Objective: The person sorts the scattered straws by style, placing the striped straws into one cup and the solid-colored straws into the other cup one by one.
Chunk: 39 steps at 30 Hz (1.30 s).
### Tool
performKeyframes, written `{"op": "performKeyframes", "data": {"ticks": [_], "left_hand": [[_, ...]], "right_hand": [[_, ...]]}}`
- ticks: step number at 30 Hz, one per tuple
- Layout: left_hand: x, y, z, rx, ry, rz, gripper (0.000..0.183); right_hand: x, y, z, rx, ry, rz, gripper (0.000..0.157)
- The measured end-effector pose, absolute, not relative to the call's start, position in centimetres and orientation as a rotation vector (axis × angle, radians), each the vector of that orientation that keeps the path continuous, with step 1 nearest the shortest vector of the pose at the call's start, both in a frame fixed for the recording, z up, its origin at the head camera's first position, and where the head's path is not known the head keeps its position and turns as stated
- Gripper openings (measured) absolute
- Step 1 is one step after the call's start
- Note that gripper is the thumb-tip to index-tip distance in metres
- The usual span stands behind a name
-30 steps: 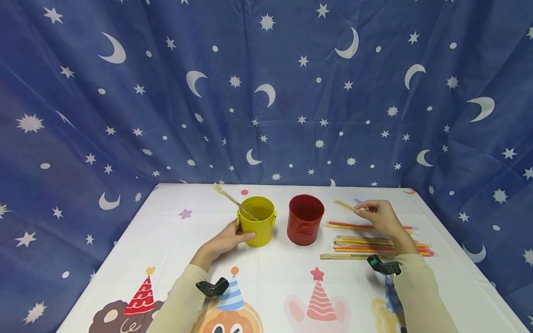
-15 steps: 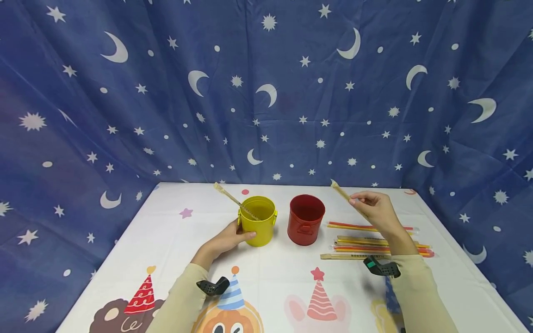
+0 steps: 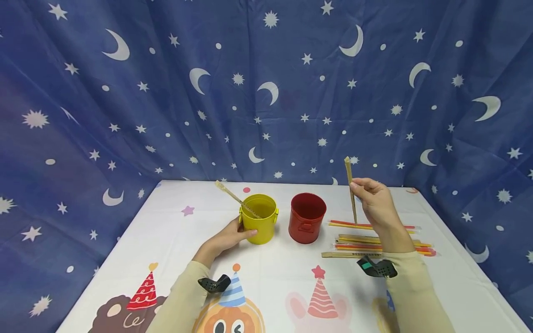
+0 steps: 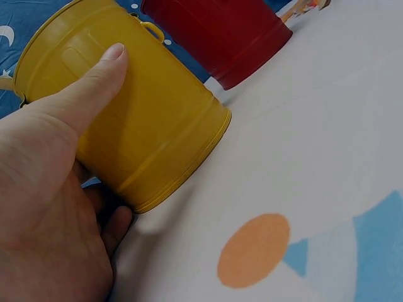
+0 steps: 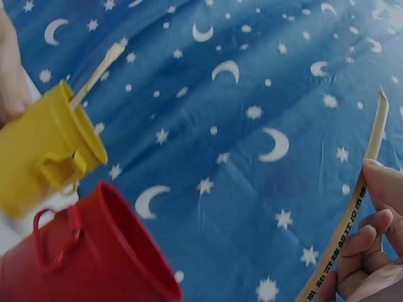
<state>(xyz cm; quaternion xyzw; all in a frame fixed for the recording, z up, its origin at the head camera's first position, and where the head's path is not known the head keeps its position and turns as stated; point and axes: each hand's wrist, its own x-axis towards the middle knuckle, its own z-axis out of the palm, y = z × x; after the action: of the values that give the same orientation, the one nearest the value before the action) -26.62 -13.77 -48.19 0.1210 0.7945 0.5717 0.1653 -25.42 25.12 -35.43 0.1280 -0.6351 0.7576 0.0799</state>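
My left hand [image 3: 225, 240] grips a small yellow bucket [image 3: 260, 230] at its left side, thumb across the front in the left wrist view. One paper-wrapped straw [image 3: 228, 191] leans in that bucket, its upper end sticking out to the left. Right of it stands a red bucket [image 3: 306, 226], whose visible inside shows nothing. My right hand [image 3: 376, 201] pinches another paper-wrapped straw [image 3: 349, 173] between thumb and fingers, nearly upright, to the right of the red bucket. Dark printed characters run along this straw in the right wrist view.
Several straws [image 3: 345, 247], some red and orange in clear wrappers and some in brown paper, lie on the table below my right hand. A white cloth with party-hat animals [image 3: 322, 300] covers the table. A blue star-and-moon curtain [image 3: 266, 115] hangs behind.
My right hand has risen, and the straw in it has swung from nearly flat to nearly upright. My left hand stays on the yellow bucket.
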Motion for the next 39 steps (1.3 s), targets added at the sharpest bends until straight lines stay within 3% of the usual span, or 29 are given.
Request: {"op": "performKeyframes", "data": {"ticks": [8, 18, 32, 39], "left_hand": [[-26.5, -13.6, -48.1, 0.34, 2.275, 1.612, 0.088], [-26.7, -13.7, -48.3, 0.358, 2.274, 1.612, 0.088], [-26.7, -14.1, -48.4, 0.388, 2.243, 1.636, 0.084], [-27.0, -14.1, -48.6, 0.405, 2.247, 1.633, 0.081]], "right_hand": [[-25.3, 22.7, -32.6, 0.425, -1.772, 2.434, 0.015], [-26.0, 17.8, -29.6, 0.503, -1.563, 2.64, 0.016], [-27.4, 9.6, -28.5, 0.547, -1.616, 2.748, 0.042], [-28.7, 6.1, -31.1, 0.46, -1.908, 2.643, 0.024]]}}
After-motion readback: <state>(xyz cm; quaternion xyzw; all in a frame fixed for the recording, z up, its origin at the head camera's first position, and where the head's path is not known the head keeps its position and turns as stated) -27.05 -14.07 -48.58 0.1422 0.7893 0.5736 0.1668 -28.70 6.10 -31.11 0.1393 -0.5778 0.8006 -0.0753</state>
